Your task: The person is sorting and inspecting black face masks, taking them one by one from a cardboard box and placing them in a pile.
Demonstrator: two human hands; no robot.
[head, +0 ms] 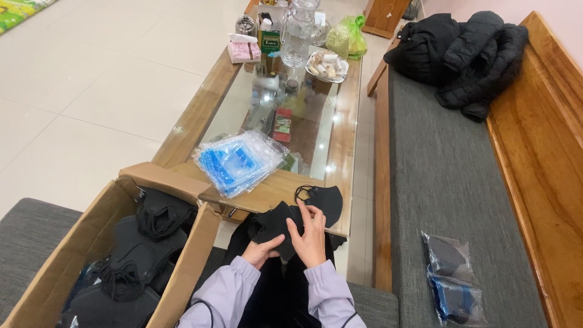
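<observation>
Both hands grip one black face mask (276,225): L hand (262,250) pinches from below, R hand (311,237) grasps its top edge. 2nd black mask (327,200) lies just beside, on table (273,193) w/ blue bag stack (238,161).

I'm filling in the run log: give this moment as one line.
left hand: holds black mask | right hand: on same mask | beside: cardboard box of masks

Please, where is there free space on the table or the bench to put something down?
The grey bench cushion is bare between the black jackets and the filled bags. The table's glass is free right of the blue-and-clear bag stack. The far end is crowded by the bottle and dish; the near edge holds black masks and both hands.
</observation>
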